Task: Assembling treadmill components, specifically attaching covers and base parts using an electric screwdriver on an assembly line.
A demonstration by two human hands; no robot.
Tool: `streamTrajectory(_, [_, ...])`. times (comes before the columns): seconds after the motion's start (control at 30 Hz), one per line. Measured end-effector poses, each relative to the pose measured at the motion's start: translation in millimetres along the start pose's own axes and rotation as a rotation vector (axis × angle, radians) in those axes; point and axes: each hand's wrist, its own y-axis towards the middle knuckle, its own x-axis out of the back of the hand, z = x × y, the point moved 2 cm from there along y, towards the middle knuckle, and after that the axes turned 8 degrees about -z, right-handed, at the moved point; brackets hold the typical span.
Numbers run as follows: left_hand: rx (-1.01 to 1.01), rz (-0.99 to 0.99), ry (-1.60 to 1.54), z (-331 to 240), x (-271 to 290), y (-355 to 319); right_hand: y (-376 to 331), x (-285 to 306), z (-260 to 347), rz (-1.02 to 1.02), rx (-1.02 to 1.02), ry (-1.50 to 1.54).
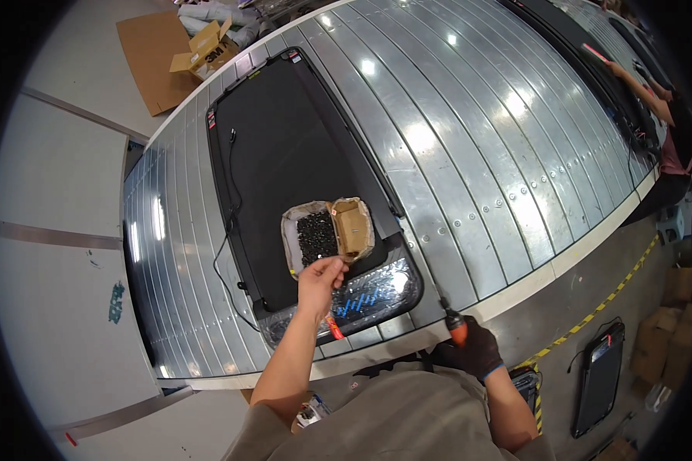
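Left hand [321, 283] pinched (contents unclear) near cardboard box [349, 209] | gloved right hand [478, 349] gripping driver [457, 330]

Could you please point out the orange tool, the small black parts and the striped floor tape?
Orange tool [459, 333], head view: its orange body.
Small black parts [316, 236], head view: middle of the pile.
Striped floor tape [592, 315], head view: its middle stretch.

Near rim of tray [287, 234] partly covered by left hand [320, 287]; whether anything is pinched between fingertips [338, 266] cannot be told. Black pieces [316, 237] too small to be told apart. Driver [458, 334]: grip hidden by right hand [478, 349]. Part of panel [277, 146] hidden beneath tray. Far end of bench [476, 257] cut off by upper edge. Co-worker [680, 138] partly cut off by dark right rim. Black object [526, 384] partly hidden by right forearm [511, 409].
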Motion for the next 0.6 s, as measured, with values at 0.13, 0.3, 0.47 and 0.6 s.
streamTrajectory(0.13, [0.209, 0.019, -0.295, 15.5, -24.3, -64.3, 18.7, 8.9, 44.7, 0.129, 0.31, -0.057])
streamTrajectory(0.3, [0.261, -0.075, -0.449, 37.7, -51.6, -106.1, 40.3, 18.8, 59.6, 0.322, 0.474, -0.118])
streamTrajectory(0.47, [0.236, -0.23, -0.552, 46.7, -53.7, -127.1, 55.7, 22.5, 60.8, 0.442, 0.58, -0.117])
streamTrajectory(0.6, [0.145, -0.311, -0.541, 44.6, -53.3, -142.7, 58.6, 34.4, 67.4, 0.514, 0.609, -0.123])
